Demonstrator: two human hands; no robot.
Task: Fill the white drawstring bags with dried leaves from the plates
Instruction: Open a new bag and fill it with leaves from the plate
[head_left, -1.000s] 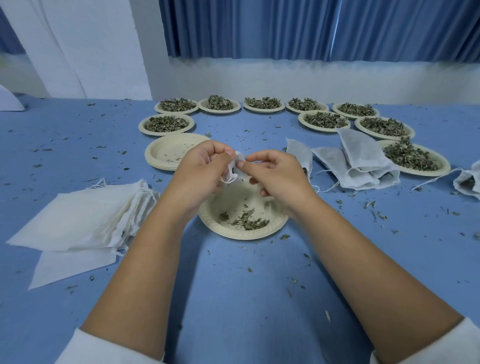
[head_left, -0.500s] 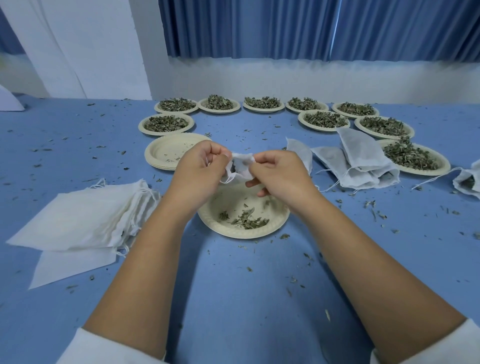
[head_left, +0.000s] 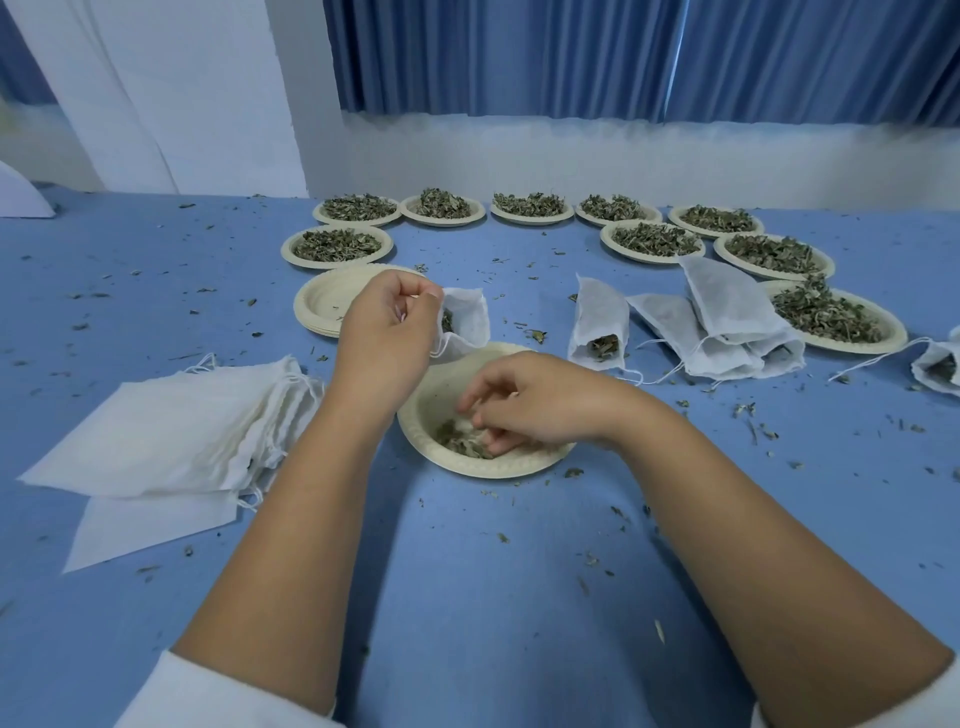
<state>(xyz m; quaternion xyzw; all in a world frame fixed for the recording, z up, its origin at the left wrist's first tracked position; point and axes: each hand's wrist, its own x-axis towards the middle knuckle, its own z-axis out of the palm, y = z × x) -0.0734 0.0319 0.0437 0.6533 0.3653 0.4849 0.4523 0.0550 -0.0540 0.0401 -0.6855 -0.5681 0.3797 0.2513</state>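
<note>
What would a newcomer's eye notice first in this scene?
In the middle, the left hand holds a white drawstring bag just beyond the near plate, while the right hand digs into its dried leaves. Behind them curves a row of leaf-heaped plates; empty bags lie stacked left.

Text, labels, numbers: none readable anywhere in the frame.
White drawstring bags (head_left: 156, 436): plain cloth, no print visible.
Plates (head_left: 322, 312): plain rims, no marks visible.
Worktop (head_left: 519, 597): plain blue surface, no lettering visible.
</note>
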